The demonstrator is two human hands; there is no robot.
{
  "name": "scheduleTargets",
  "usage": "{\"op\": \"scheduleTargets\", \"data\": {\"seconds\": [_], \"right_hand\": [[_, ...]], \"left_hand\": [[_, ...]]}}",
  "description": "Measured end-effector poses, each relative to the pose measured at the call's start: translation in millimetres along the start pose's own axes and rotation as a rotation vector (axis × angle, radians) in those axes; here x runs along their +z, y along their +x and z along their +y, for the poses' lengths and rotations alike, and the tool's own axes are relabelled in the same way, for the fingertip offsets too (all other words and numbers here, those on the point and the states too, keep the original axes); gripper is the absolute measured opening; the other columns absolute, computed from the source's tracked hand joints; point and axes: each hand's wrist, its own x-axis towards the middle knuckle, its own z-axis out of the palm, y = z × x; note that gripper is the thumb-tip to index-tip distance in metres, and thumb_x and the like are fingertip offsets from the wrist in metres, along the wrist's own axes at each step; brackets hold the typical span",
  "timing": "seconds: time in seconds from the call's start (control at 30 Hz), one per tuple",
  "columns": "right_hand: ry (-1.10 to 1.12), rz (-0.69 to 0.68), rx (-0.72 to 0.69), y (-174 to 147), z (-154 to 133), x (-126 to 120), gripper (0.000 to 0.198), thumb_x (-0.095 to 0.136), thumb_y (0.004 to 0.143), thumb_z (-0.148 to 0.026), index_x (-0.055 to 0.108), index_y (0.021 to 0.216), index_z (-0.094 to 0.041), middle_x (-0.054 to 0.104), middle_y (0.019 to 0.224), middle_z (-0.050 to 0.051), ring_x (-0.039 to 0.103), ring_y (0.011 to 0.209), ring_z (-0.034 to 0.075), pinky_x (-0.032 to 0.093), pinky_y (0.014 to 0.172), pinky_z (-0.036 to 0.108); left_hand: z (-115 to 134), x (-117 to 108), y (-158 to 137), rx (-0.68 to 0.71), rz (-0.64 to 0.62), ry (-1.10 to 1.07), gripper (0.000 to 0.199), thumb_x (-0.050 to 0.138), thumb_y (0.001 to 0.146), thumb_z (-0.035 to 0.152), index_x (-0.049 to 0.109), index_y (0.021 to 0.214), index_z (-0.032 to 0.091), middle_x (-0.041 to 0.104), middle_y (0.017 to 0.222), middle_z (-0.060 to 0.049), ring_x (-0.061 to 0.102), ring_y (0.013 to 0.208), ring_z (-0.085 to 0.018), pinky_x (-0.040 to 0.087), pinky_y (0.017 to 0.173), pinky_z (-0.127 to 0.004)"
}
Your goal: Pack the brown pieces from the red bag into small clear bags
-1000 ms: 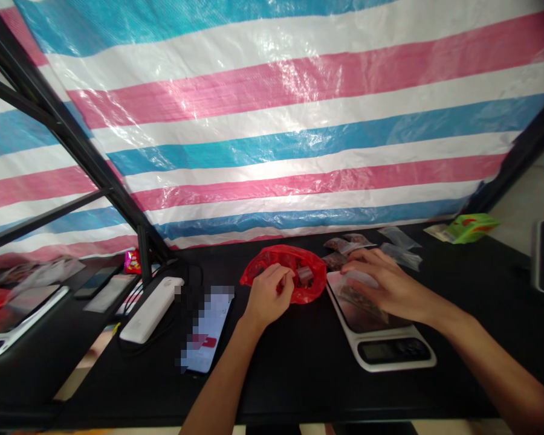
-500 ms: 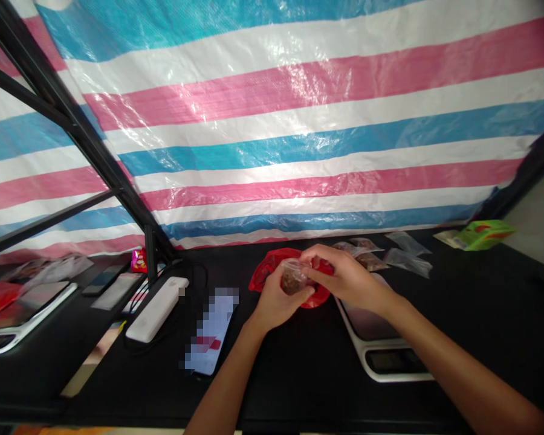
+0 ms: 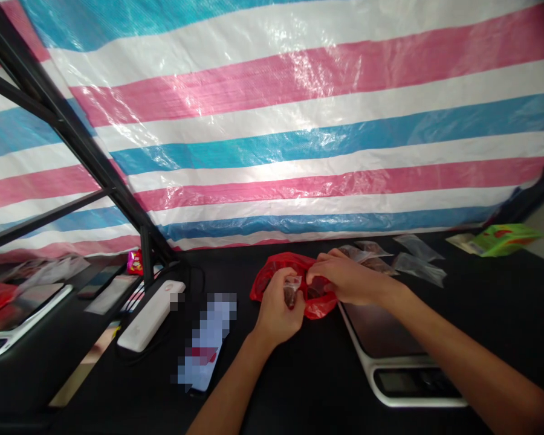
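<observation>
My left hand [image 3: 278,309] is closed around a small clear plastic bag [image 3: 292,291] with brownish contents, its top sticking up between thumb and fingers. Directly beside it lies a red plastic bag [image 3: 320,309], its mouth spread wide and dark contents inside. Over that opening my right hand [image 3: 340,277] bends its fingers down into the red bag; they are curled together, and the fingertips are partly hidden. Whatever they pinch does not show. Just right of the red bag, under my right forearm, sits a white-framed digital scale [image 3: 385,329].
Small filled packets [image 3: 375,257] and flat clear bags [image 3: 419,269] lie behind the scale, near a green packet [image 3: 503,240]. Leftward are a phone [image 3: 211,344], a white power strip [image 3: 152,315] with cables, and another scale [image 3: 27,323]. A striped tarp [image 3: 299,145] hangs behind.
My hands have parted: the left keeps the small clear bag, while the right has let go of it and moved into the red bag. The view has shifted slightly.
</observation>
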Motion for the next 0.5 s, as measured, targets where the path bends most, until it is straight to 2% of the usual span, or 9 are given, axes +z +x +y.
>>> {"op": "scheduleTargets", "data": {"seconds": [0.13, 0.3, 0.4, 0.5], "right_hand": [[0.128, -0.012, -0.012, -5, -7, 7, 0.039, 0.059, 0.073, 0.003, 0.072, 0.095, -0.026, 0.08, 0.101, -0.001, 0.065, 0.108, 0.025, 0.035, 0.092, 0.04], [0.268, 0.06, 0.031, -14, -5, 11, 0.029, 0.062, 0.083, -0.004, 0.072, 0.097, -0.027, 0.08, 0.098, 0.0, 0.066, 0.104, 0.025, 0.039, 0.094, 0.041], [0.353, 0.227, 0.06, -17, 4, 5, 0.027, 0.059, 0.094, -0.015, 0.074, 0.111, -0.029, 0.079, 0.109, 0.002, 0.066, 0.106, 0.026, 0.043, 0.099, 0.043], [0.455, 0.427, 0.052, -18, 6, -1, 0.026, 0.06, 0.099, -0.022, 0.07, 0.122, -0.028, 0.076, 0.121, 0.005, 0.067, 0.111, 0.026, 0.049, 0.101, 0.041]], "left_hand": [[-8, 7, -2, 0.004, 0.037, 0.089, 0.041, 0.064, 0.084, 0.009, 0.054, 0.121, 0.023, 0.068, 0.111, -0.007, 0.069, 0.102, -0.023, 0.056, 0.094, -0.039], [-13, 8, -2, -0.041, 0.124, 0.06, 0.04, 0.065, 0.09, 0.016, 0.054, 0.127, 0.023, 0.067, 0.117, -0.009, 0.069, 0.104, -0.023, 0.057, 0.095, -0.039], [-13, 8, -2, -0.059, 0.142, 0.017, 0.041, 0.065, 0.093, 0.02, 0.052, 0.132, 0.024, 0.068, 0.112, -0.007, 0.069, 0.101, -0.022, 0.057, 0.095, -0.038], [-9, 10, -1, -0.084, 0.104, -0.07, 0.042, 0.066, 0.093, 0.019, 0.051, 0.133, 0.025, 0.069, 0.103, -0.003, 0.07, 0.094, -0.019, 0.058, 0.091, -0.035]]}}
